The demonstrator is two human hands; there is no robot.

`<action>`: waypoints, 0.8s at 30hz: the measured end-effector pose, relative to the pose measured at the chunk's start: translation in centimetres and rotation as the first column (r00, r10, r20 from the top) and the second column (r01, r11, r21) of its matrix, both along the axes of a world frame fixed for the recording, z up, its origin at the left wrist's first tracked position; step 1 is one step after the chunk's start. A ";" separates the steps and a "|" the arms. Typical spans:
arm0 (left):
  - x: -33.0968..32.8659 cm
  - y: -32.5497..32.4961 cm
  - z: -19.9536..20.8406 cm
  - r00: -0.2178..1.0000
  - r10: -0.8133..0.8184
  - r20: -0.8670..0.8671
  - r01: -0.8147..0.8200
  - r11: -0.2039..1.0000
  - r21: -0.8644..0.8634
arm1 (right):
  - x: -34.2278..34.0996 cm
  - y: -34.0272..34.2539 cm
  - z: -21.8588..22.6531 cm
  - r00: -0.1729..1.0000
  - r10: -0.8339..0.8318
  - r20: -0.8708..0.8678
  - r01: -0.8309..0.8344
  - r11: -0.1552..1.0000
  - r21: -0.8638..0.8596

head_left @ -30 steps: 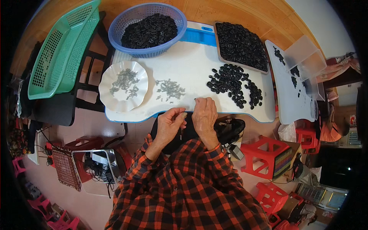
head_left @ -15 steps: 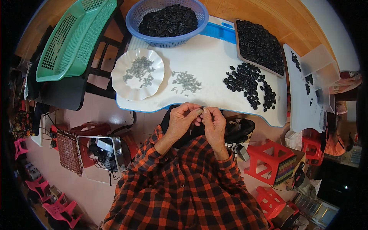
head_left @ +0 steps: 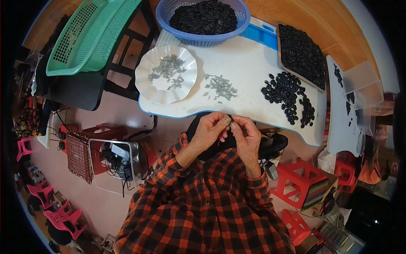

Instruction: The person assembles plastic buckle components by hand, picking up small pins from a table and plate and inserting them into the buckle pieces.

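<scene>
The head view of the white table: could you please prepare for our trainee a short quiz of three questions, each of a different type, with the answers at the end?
1. Fill in: On the white table, the loose black pieces lie to the person's ____ of the small grey pieces.

2. Choose: What lies on the wavy-rimmed plate?
a) black pieces
b) small grey pieces
c) cables

3. True or false: The left hand and the right hand are close together by the table's near edge.

Key: 1. right; 2. b; 3. true.
</scene>
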State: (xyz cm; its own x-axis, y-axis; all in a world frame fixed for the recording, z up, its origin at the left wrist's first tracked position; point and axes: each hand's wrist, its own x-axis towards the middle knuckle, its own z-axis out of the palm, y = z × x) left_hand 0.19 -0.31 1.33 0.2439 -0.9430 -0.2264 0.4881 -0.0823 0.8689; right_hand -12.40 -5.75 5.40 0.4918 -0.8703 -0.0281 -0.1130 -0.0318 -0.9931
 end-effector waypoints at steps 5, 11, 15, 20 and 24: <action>1.0 0.3 -0.7 0.952 -0.050 -0.302 0.055 0.998 0.007 | 0.3 -0.5 0.4 0.983 0.089 -0.158 -0.147 0.903 -0.403; 1.4 0.6 0.1 0.922 -0.063 -0.382 0.094 0.993 0.065 | 0.8 -0.8 -0.5 0.986 0.026 -0.167 -0.123 0.786 -0.606; 1.5 0.6 1.3 0.969 -0.060 -0.240 0.085 0.992 0.096 | 1.4 -0.8 -0.6 0.995 -0.019 -0.098 -0.050 0.756 -0.653; 3.5 -0.1 1.3 0.315 0.354 0.881 -0.279 0.922 -0.270 | 1.0 -0.3 -1.5 0.994 -0.035 -0.106 -0.024 0.862 -0.506; 4.3 -0.8 1.3 0.079 0.291 0.953 -0.293 0.921 -0.257 | 0.8 -0.4 -1.8 0.992 -0.056 -0.117 -0.008 0.871 -0.491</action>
State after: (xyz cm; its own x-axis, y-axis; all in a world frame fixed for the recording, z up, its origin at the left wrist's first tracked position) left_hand 4.48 -1.07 2.59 0.5114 -0.7387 0.4391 -0.7654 -0.1592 0.6236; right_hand -11.62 -6.14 3.63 0.4913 -0.7994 0.3456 -0.2406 -0.5060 -0.8283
